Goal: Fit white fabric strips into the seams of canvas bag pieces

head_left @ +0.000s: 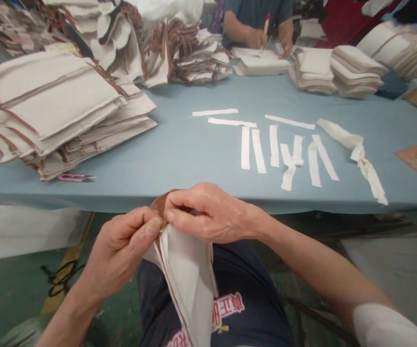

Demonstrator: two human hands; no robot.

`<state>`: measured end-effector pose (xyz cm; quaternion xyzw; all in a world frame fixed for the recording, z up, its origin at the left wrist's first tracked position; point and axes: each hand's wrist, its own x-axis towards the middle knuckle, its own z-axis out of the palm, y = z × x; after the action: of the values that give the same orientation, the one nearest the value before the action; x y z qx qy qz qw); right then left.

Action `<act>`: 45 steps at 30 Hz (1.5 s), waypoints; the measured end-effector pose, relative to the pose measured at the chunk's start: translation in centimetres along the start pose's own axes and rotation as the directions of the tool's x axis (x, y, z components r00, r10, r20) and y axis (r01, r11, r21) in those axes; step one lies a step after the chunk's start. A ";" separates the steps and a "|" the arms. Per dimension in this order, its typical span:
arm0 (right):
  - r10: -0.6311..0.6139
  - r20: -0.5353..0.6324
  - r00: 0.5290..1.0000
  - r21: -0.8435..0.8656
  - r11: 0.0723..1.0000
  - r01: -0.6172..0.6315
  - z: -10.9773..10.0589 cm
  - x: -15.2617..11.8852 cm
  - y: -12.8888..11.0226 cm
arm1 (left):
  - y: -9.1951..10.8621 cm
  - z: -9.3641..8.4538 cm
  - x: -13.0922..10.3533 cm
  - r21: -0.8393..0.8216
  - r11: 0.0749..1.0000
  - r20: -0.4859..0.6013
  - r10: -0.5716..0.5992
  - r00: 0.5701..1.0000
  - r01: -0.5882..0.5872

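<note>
A cream fabric piece (190,274) with brown edging hangs over my lap, its top end at the table's front edge. My left hand (125,246) pinches its brown-edged top between thumb and fingers. Right beside it, my right hand (208,212) grips the same top edge, thumb and forefinger closed, the knuckles facing up. The two sets of fingertips nearly touch. Some brown material shows behind the fingers. What lies directly under the fingertips is hidden.
On the blue-covered table (179,149) lie several white strips (259,149), a twisted cream strip (360,149) and pink thread snips (74,178). A stack of cream fabric pieces (60,96) stands left. Across the table, a person (259,33) holds a pen over a stack.
</note>
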<state>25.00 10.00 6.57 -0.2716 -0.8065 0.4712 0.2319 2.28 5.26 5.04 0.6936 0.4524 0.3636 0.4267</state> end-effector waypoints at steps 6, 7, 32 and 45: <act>-0.100 -0.016 0.995 0.183 0.978 0.101 1.0 0.1 1.9 | -0.7 0.8 -0.1 -0.136 0.990 0.003 -0.037 0.999 0.037; -0.098 -0.027 0.995 0.206 0.973 0.102 1.2 0.0 2.2 | -0.8 1.0 -0.2 -0.166 0.985 0.001 -0.050 0.999 0.050; 0.062 0.102 0.993 0.651 0.750 -0.114 0.5 0.3 3.6 | -0.7 3.8 0.6 -0.510 0.849 0.014 -0.155 0.988 0.140; 0.107 0.049 0.993 0.601 0.791 -0.115 0.7 0.1 4.2 | 0.3 4.8 1.2 -0.599 0.789 0.023 -0.152 0.988 0.135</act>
<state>25.43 11.31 2.50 -0.2277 -0.5989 0.7175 0.2733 7.07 5.04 3.64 0.4820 0.3714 0.4634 0.6442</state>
